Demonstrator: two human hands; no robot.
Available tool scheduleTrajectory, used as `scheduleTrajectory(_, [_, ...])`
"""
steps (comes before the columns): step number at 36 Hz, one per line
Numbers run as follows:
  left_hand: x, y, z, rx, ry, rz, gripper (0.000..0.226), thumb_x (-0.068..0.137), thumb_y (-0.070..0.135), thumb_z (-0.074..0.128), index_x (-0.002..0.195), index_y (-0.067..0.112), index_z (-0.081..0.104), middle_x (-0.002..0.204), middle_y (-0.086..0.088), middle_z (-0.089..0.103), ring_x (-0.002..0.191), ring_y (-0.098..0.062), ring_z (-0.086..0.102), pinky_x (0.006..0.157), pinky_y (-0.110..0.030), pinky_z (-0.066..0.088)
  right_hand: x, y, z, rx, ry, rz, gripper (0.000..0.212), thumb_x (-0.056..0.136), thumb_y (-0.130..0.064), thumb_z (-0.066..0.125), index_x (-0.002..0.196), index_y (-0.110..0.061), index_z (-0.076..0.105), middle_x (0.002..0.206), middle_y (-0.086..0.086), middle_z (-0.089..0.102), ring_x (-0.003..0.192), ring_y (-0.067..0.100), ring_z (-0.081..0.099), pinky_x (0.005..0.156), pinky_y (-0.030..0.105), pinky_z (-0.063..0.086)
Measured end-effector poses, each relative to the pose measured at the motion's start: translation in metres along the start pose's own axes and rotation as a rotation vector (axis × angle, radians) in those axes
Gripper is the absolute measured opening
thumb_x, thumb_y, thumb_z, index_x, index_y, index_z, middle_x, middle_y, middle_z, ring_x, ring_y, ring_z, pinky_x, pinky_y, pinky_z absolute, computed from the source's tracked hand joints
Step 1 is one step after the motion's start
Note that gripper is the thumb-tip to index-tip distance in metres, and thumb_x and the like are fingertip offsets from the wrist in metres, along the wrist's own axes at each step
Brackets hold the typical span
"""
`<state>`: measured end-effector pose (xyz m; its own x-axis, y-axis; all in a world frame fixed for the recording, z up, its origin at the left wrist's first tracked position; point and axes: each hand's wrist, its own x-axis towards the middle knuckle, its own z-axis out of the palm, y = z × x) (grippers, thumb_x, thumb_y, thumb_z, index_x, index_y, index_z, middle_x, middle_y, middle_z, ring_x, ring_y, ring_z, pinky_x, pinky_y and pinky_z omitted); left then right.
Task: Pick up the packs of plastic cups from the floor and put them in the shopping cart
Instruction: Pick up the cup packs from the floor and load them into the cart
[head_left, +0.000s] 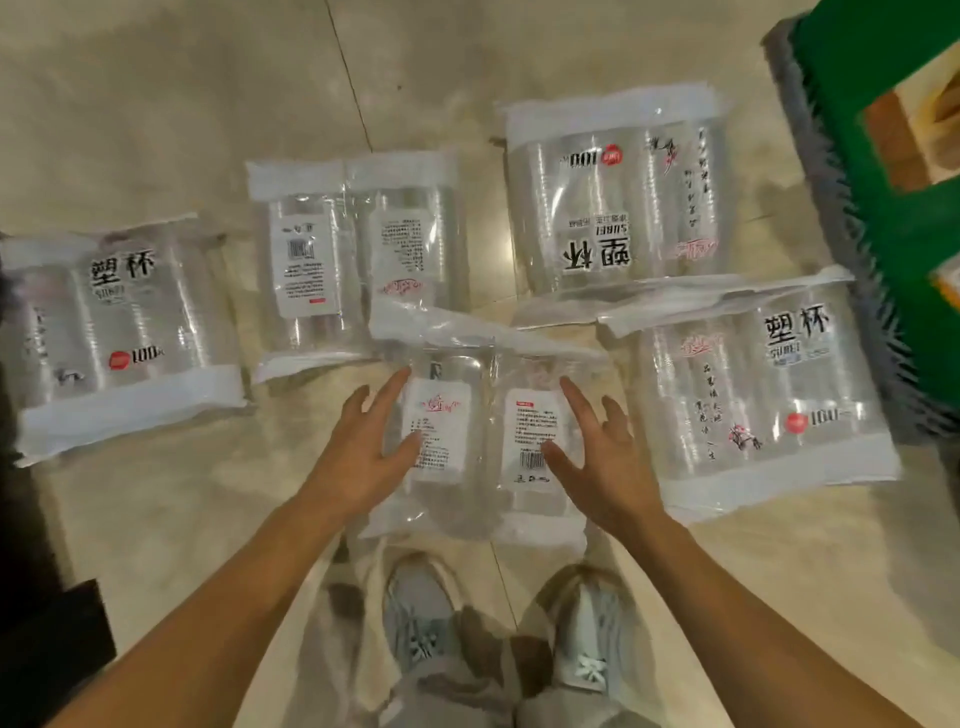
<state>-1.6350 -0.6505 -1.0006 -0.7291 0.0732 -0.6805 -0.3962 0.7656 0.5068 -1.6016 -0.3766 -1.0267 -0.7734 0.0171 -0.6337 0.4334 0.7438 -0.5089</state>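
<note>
Several clear packs of plastic cups lie flat on the tiled floor. The nearest pack (480, 441), with white labels and a barcode, lies right in front of my feet. My left hand (363, 447) hovers at its left side and my right hand (597, 457) at its right side, both with fingers spread and holding nothing. Other packs lie at the far left (119, 332), centre back (353, 260), back right (618, 197) and right (753, 395). The shopping cart (883, 171), green with a grey edge, is at the top right; only a corner shows.
My two grey sneakers (504, 639) stand just below the nearest pack. A dark object (47, 660) sits at the bottom left edge. Cardboard boxes (919, 140) show through the green frame at the upper right. Bare tiled floor stretches across the top left.
</note>
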Motion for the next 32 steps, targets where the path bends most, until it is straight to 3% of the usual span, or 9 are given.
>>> scheduleTrajectory(4, [0.02, -0.031, 0.032, -0.045, -0.046, 0.062, 0.072, 0.093, 0.053, 0.049, 0.144, 0.064, -0.001, 0.163, 0.006, 0.0, 0.15, -0.012, -0.009, 0.117, -0.048, 0.018, 0.014, 0.021, 0.024, 0.115, -0.026, -0.026, 0.087, 0.094, -0.041, 0.061, 0.143, -0.065, -0.007, 0.16, 0.012, 0.017, 0.144, 0.027, 0.025, 0.107, 0.045, 0.036])
scheduleTrajectory(8, [0.017, -0.038, 0.035, -0.079, 0.061, 0.084, 0.074, 0.096, 0.034, 0.056, 0.144, 0.064, 0.008, 0.147, 0.009, 0.017, 0.131, -0.015, 0.035, 0.102, -0.031, 0.043, 0.013, 0.024, 0.021, 0.168, 0.033, -0.076, 0.087, 0.093, -0.032, 0.065, 0.147, -0.058, 0.003, 0.137, -0.004, 0.026, 0.109, 0.008, 0.041, 0.095, 0.028, 0.044])
scheduleTrajectory(11, [0.002, -0.029, 0.023, -0.068, 0.059, 0.117, 0.075, 0.097, 0.029, 0.057, 0.146, 0.061, 0.01, 0.139, 0.01, 0.021, 0.121, -0.015, 0.044, 0.099, -0.033, 0.048, 0.001, 0.012, 0.002, 0.103, 0.049, -0.085, 0.085, 0.093, -0.035, 0.065, 0.153, -0.049, 0.007, 0.147, 0.004, 0.028, 0.124, 0.017, 0.041, 0.096, 0.025, 0.036])
scheduleTrajectory(15, [-0.032, 0.006, -0.013, -0.068, 0.078, 0.12, 0.073, 0.096, 0.033, 0.057, 0.145, 0.062, 0.011, 0.135, 0.012, 0.026, 0.113, -0.016, 0.052, 0.093, -0.035, 0.053, -0.032, -0.018, -0.044, 0.127, 0.08, -0.146, 0.077, 0.091, -0.057, 0.055, 0.151, -0.054, 0.006, 0.16, 0.005, 0.023, 0.15, 0.02, 0.014, 0.115, 0.046, 0.027])
scheduleTrajectory(19, [-0.083, 0.066, -0.067, -0.092, 0.092, 0.17, 0.071, 0.096, 0.037, 0.055, 0.144, 0.064, 0.01, 0.137, 0.011, 0.027, 0.122, -0.008, 0.043, 0.086, -0.011, 0.043, -0.079, -0.064, -0.114, 0.169, 0.107, -0.198, 0.073, 0.093, -0.055, 0.054, 0.15, -0.056, 0.008, 0.162, 0.002, 0.019, 0.152, 0.017, 0.007, 0.118, 0.052, 0.025])
scheduleTrajectory(21, [-0.112, 0.099, -0.098, -0.091, 0.091, 0.196, 0.069, 0.095, 0.042, 0.053, 0.143, 0.065, 0.01, 0.141, 0.011, 0.028, 0.125, -0.013, 0.044, 0.092, -0.021, 0.045, -0.106, -0.092, -0.154, 0.164, 0.132, -0.217, 0.073, 0.094, -0.055, 0.054, 0.149, -0.059, 0.007, 0.161, -0.001, 0.02, 0.152, 0.014, 0.005, 0.118, 0.05, 0.025])
scheduleTrajectory(24, [-0.159, 0.156, -0.151, -0.077, 0.106, 0.237, 0.07, 0.091, 0.05, 0.054, 0.144, 0.064, 0.01, 0.151, 0.011, 0.028, 0.135, -0.024, 0.04, 0.103, -0.052, 0.044, -0.149, -0.135, -0.221, 0.149, 0.172, -0.246, 0.073, 0.093, -0.057, 0.054, 0.149, -0.059, 0.008, 0.159, -0.007, 0.024, 0.151, 0.013, 0.01, 0.117, 0.048, 0.027])
scheduleTrajectory(28, [-0.233, 0.247, -0.227, -0.098, 0.184, 0.345, 0.068, 0.091, 0.049, 0.055, 0.145, 0.062, 0.014, 0.151, 0.022, 0.031, 0.141, -0.015, 0.032, 0.099, -0.046, 0.049, -0.21, -0.196, -0.32, 0.129, 0.247, -0.312, 0.073, 0.091, -0.059, 0.055, 0.152, -0.052, 0.015, 0.156, -0.013, 0.03, 0.147, 0.009, 0.021, 0.118, 0.043, 0.029])
scheduleTrajectory(32, [-0.305, 0.338, -0.298, -0.106, 0.261, 0.427, 0.066, 0.092, 0.05, 0.055, 0.145, 0.06, 0.019, 0.143, 0.036, 0.031, 0.14, -0.002, 0.03, 0.108, -0.047, 0.041, -0.283, -0.258, -0.421, 0.152, 0.334, -0.352, 0.07, 0.093, -0.052, 0.057, 0.153, -0.045, 0.022, 0.147, -0.016, 0.037, 0.131, -0.007, 0.026, 0.109, 0.022, 0.024])
